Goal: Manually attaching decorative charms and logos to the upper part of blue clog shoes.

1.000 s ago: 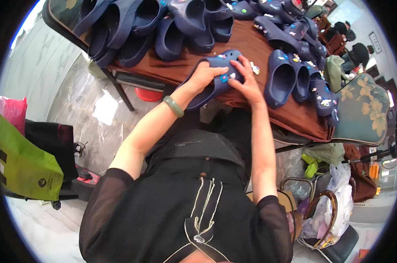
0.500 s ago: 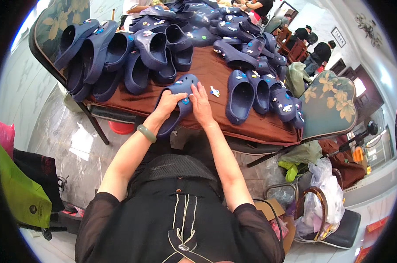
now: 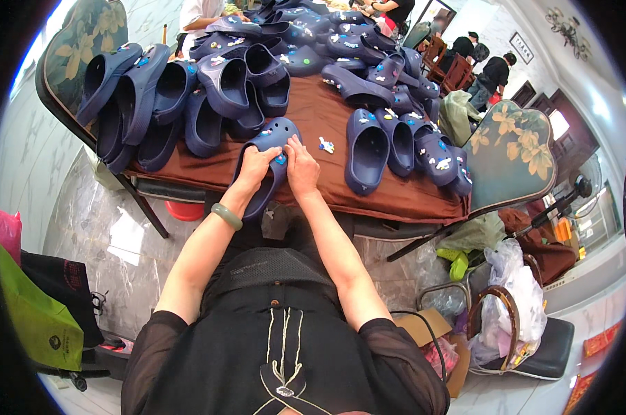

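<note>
A navy blue clog (image 3: 280, 129) with holes in its upper lies tilted at the table's near edge, its toe pointing away from me. My left hand (image 3: 256, 171) is closed on its side, with the thumb pressing near a small blue charm (image 3: 280, 159) on the upper. On the clog's other side my right hand (image 3: 302, 168) is closed, its fingers bent against the upper. What lies under the fingertips is hidden. Just right of my right hand a loose white charm (image 3: 326, 144) with coloured parts rests on the brown tablecloth (image 3: 311, 104).
Stacked navy clogs (image 3: 223, 86) stand at the left, and decorated ones (image 3: 437, 155) at the right. More clogs are heaped farther back, where other people sit. Floral-backed chairs (image 3: 513, 149) flank the table. A chair with plastic bags (image 3: 513, 297) stands at the lower right.
The fingers of my right hand, straighter before, are now bent against the clog. The view has shifted slightly, moving the table a little leftward. My left hand keeps its hold.
</note>
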Demonstrator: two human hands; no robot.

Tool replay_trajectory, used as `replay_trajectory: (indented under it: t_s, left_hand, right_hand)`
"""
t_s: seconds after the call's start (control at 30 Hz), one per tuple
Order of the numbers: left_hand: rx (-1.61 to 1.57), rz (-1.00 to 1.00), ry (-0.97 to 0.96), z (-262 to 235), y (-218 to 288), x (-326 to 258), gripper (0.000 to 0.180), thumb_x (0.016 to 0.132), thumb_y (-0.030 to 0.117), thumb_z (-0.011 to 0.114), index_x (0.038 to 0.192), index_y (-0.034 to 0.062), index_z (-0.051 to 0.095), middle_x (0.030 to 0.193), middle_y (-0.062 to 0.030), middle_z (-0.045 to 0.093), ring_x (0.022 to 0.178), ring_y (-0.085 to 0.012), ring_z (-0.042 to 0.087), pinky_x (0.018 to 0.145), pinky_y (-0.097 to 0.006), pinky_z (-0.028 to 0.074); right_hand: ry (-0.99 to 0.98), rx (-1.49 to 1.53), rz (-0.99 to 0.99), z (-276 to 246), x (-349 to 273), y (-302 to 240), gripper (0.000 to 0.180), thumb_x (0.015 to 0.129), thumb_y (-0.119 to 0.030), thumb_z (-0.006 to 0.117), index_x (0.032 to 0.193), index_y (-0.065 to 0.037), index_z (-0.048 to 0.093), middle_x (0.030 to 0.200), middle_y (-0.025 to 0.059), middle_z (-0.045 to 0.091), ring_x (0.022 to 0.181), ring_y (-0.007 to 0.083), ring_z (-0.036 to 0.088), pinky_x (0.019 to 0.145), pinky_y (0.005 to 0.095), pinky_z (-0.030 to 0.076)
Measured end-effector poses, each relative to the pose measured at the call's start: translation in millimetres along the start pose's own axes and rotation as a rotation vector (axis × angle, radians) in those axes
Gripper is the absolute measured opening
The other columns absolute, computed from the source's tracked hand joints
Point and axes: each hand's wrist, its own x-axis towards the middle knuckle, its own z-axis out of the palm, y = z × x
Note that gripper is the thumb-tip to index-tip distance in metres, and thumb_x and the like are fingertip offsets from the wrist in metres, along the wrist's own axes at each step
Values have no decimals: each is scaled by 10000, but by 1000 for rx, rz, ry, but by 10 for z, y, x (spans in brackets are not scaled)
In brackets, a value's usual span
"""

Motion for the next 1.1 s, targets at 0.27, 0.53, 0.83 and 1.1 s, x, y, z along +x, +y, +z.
replay_trajectory:
  t_s: [0.27,0.53,0.83,1.1]
  left_hand:
    - [0,33,32,32,-45,-54,170,799,79,629,933,-25,642,855,-48,652,725,-119,609,671,-254,477]
    - [-35,90,40,-16,-115,-91,246,815,134,637,1008,-20,623,934,-61,645,797,-142,618,721,-271,489]
    - [-32,52,50,11,-17,-71,221,808,111,643,996,-4,621,947,-67,642,815,-146,615,735,-274,491]
    - [-35,34,94,31,-70,-25,210,800,89,647,979,-19,624,903,-70,651,756,-140,618,699,-270,496]
  right_hand:
    - [125,394,169,171,13,172,616,750,-325,721,1144,27,405,1136,247,453,1095,372,434,941,435,360]
    - [-457,393,383,-108,262,128,1022,723,-605,639,1340,97,225,1285,339,400,1195,426,426,985,444,357]
    - [-303,217,204,19,164,211,687,865,-479,516,1267,51,346,1112,330,530,1062,456,512,908,465,408]
    - [-219,-2,206,35,222,192,362,913,-271,384,1075,34,492,851,300,607,821,453,592,752,517,467]
